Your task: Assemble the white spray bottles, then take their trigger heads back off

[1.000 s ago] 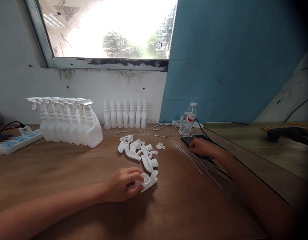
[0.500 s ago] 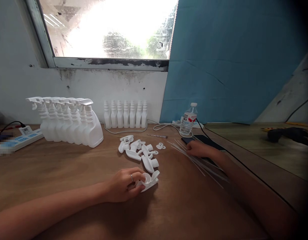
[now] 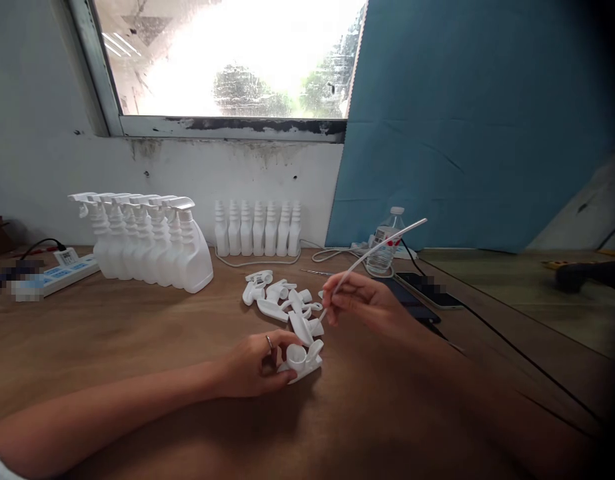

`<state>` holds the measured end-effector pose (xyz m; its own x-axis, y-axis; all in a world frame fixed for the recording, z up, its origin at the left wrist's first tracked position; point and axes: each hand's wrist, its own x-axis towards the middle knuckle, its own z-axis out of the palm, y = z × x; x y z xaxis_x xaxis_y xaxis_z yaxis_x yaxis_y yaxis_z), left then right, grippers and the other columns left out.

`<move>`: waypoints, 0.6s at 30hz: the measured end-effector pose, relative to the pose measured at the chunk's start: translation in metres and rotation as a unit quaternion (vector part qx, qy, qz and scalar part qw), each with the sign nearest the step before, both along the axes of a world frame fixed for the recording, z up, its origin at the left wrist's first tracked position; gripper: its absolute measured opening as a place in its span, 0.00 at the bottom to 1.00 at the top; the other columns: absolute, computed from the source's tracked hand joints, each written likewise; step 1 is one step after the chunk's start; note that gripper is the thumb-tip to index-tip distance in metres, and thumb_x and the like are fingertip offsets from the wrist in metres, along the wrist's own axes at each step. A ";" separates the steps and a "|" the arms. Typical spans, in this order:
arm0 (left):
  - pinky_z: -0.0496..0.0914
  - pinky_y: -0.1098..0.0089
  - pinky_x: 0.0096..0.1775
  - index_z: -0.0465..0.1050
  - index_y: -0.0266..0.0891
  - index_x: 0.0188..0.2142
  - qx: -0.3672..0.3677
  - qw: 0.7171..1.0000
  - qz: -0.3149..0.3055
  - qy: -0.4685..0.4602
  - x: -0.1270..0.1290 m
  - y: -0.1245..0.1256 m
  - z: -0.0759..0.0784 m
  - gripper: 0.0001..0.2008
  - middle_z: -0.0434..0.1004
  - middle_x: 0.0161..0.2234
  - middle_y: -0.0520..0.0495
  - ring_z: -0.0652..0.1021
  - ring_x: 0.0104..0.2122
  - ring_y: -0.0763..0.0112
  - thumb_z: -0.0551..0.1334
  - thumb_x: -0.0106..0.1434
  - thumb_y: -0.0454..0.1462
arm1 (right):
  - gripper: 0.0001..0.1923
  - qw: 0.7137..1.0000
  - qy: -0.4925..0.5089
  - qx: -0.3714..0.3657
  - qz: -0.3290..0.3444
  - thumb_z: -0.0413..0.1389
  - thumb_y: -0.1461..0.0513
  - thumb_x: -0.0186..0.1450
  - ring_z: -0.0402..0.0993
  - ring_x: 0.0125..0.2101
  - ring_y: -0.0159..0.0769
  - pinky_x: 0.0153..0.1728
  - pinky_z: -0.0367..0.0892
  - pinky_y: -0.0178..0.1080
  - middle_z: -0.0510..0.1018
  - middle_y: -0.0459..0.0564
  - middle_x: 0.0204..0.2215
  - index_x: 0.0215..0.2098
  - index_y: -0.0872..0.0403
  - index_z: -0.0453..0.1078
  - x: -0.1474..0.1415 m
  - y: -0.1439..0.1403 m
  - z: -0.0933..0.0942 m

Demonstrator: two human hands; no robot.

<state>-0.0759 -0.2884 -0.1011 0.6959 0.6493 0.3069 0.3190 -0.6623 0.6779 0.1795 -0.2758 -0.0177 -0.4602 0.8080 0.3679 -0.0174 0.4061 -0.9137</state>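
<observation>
Just now the left hand (image 3: 257, 363) rests on the wooden tabletop (image 3: 137, 347), its fingers curled around a white trigger sprayer head (image 3: 302, 360) that lies on its side with its round collar facing up. A ring shows on one finger. The right hand (image 3: 364, 303) is raised a little above the tabletop and pinches a thin white dip tube (image 3: 374, 253) between thumb and fingertips near the tube's lower end. The tube slants up and to the right, and its far end crosses in front of a clear water bottle (image 3: 387, 250). The tube's lower tip hangs just above and behind the held sprayer head, close to it but not touching.

Between the two hands and slightly farther back lies a loose pile of sprayer heads (image 3: 282, 303), touching one another. Behind that pile, against the wall, a tight row of small white bottles (image 3: 257, 230) stands upright without tops. To the left of these stands a row of larger spray bottles (image 3: 147, 243) with their trigger heads on, all turned the same way. A power strip (image 3: 57, 277) lies at the far left with a black cord plugged in. A dark phone (image 3: 430, 290) lies flat to the right of the right hand, near the water bottle, and a white cable (image 3: 332, 253) loops on the tabletop behind. Above the wall is a bright window (image 3: 227, 60), and a blue sheet (image 3: 477, 120) covers the wall to the right.
</observation>
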 end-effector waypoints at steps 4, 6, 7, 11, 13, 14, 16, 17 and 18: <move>0.62 0.80 0.25 0.68 0.36 0.51 0.002 1.000 -0.022 -0.016 0.003 -0.001 0.007 0.20 0.69 0.32 0.51 0.63 0.23 0.81 0.63 0.59 0.38 | 0.08 0.997 0.014 0.027 0.066 0.57 0.60 0.67 0.73 0.27 0.29 0.31 0.70 0.36 0.74 0.49 0.31 0.40 0.57 0.67 -0.022 -0.011 -0.009; 0.62 0.80 0.25 0.70 0.35 0.49 0.011 0.999 -0.026 -0.022 0.004 -0.001 0.009 0.19 0.69 0.32 0.49 0.64 0.24 0.80 0.62 0.58 0.37 | 0.08 0.996 0.010 0.035 0.078 0.56 0.59 0.67 0.72 0.27 0.28 0.30 0.69 0.35 0.73 0.49 0.31 0.39 0.58 0.67 -0.026 -0.012 -0.011; 0.62 0.79 0.25 0.71 0.35 0.49 0.014 0.999 -0.027 -0.024 0.004 0.000 0.010 0.19 0.69 0.32 0.49 0.64 0.25 0.79 0.62 0.58 0.37 | 0.09 0.996 0.004 0.035 0.080 0.56 0.59 0.67 0.71 0.27 0.28 0.30 0.69 0.35 0.73 0.49 0.30 0.39 0.58 0.67 -0.027 -0.012 -0.012; 0.65 0.78 0.27 0.71 0.35 0.50 0.024 0.999 -0.036 -0.026 0.004 0.002 0.009 0.19 0.71 0.35 0.46 0.67 0.27 0.78 0.62 0.58 0.37 | 0.10 0.997 -0.023 0.030 0.070 0.55 0.57 0.67 0.70 0.26 0.27 0.29 0.67 0.34 0.72 0.49 0.30 0.38 0.58 0.67 -0.026 -0.013 -0.013; 0.66 0.78 0.28 0.70 0.35 0.51 0.031 0.998 -0.041 -0.029 0.004 0.004 0.007 0.20 0.73 0.37 0.44 0.68 0.28 0.77 0.62 0.59 0.37 | 0.11 0.997 -0.032 0.032 0.067 0.55 0.57 0.68 0.69 0.26 0.27 0.28 0.66 0.33 0.72 0.49 0.29 0.39 0.58 0.66 -0.025 -0.014 -0.014; 0.67 0.77 0.29 0.70 0.34 0.51 0.034 0.998 -0.043 -0.031 0.004 0.005 0.005 0.20 0.73 0.38 0.44 0.69 0.28 0.76 0.62 0.59 0.37 | 0.11 0.997 -0.034 0.034 0.067 0.55 0.57 0.68 0.68 0.26 0.27 0.28 0.66 0.33 0.72 0.49 0.29 0.39 0.58 0.66 -0.025 -0.014 -0.015; 0.68 0.76 0.31 0.70 0.34 0.52 0.039 0.998 -0.046 -0.035 0.004 0.006 0.003 0.21 0.74 0.39 0.43 0.69 0.29 0.76 0.62 0.59 0.38 | 0.11 0.996 -0.046 0.038 0.066 0.55 0.56 0.68 0.69 0.27 0.27 0.29 0.67 0.33 0.72 0.49 0.30 0.40 0.58 0.66 -0.025 -0.015 -0.017; 0.68 0.75 0.32 0.71 0.34 0.52 0.040 0.998 -0.047 -0.035 0.004 0.007 0.002 0.21 0.73 0.38 0.43 0.69 0.28 0.76 0.62 0.59 0.38 | 0.12 0.995 -0.057 0.039 0.067 0.55 0.56 0.68 0.69 0.28 0.27 0.30 0.67 0.33 0.73 0.50 0.31 0.41 0.58 0.67 -0.026 -0.014 -0.019; 0.68 0.75 0.32 0.71 0.35 0.52 0.039 0.998 -0.047 -0.034 0.004 0.007 0.001 0.21 0.73 0.38 0.44 0.68 0.28 0.76 0.63 0.59 0.38 | 0.12 0.994 -0.069 0.039 0.070 0.55 0.56 0.68 0.69 0.28 0.27 0.31 0.67 0.34 0.73 0.50 0.31 0.40 0.58 0.68 -0.027 -0.014 -0.021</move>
